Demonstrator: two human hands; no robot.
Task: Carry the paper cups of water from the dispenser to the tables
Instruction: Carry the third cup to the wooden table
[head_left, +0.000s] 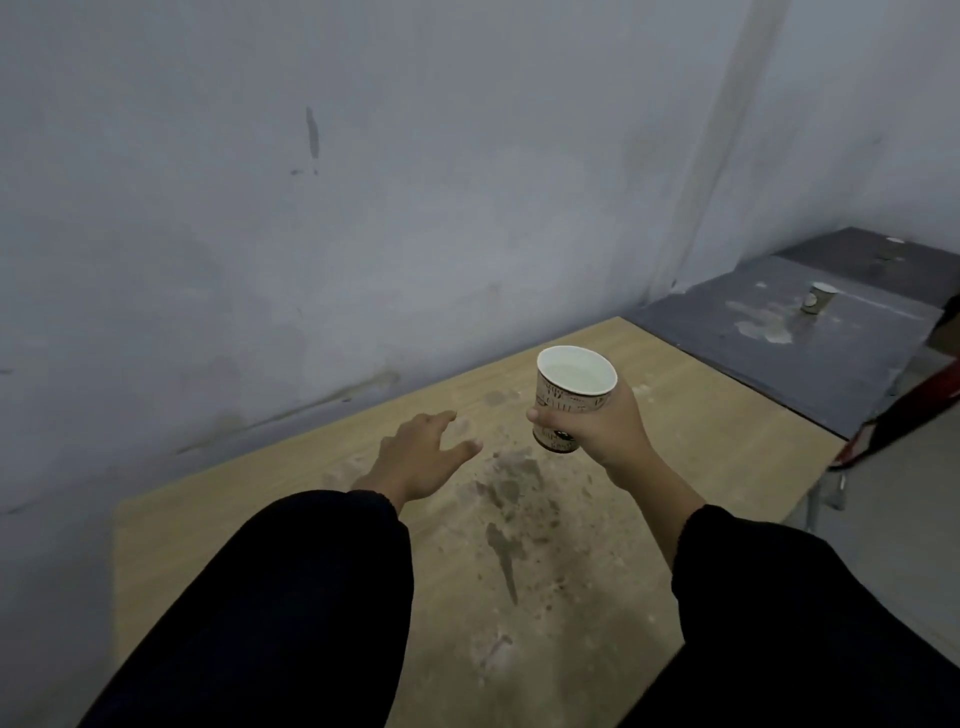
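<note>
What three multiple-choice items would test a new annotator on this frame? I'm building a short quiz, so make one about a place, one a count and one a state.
1. Where is the held paper cup?
A. Above the wooden table
B. On the grey table
C. On the floor

2. How many paper cups stand on the grey tables at the far right?
A. None
B. Two
C. Five

3. What is the left hand doing?
A. Gripping a cup
B. Open and empty, fingers spread
C. Pressed against the wall

Answers:
1. A: the right hand holds it in the air over the stained wooden table.
2. B: a near cup on the nearer grey table and a far cup behind it.
3. B: it hovers over the wood with nothing in it.
</note>
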